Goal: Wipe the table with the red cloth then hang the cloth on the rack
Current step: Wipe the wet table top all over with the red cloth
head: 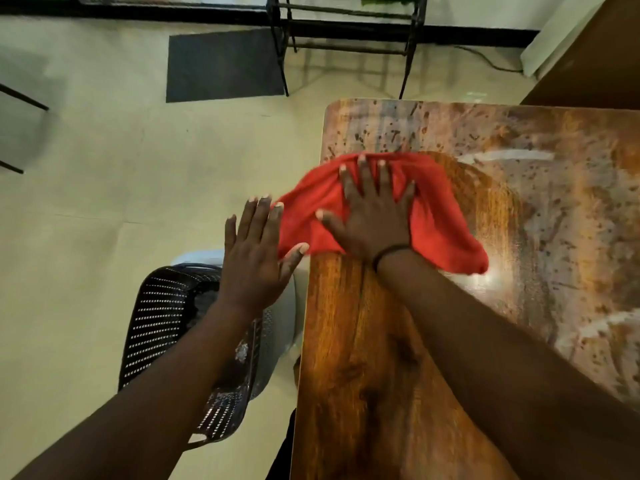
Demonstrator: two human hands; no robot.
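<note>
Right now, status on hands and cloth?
Right hand flat on red cloth, wooden table. Left hand open off edge. Nothing blocking.

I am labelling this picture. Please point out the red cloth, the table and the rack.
red cloth (446, 233): head view, on its right fold.
table (363, 341): head view, on bare wood near the left edge.
rack (346, 31): head view, on a dark lower bar.

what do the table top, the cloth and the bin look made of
Table top: glossy wood-grain surface, likely laminate or varnished wood, given its sheen.
Cloth: soft red fabric, bunching in folds under the right hand.
Bin: probably dark perforated plastic, with rows of small holes.
</note>
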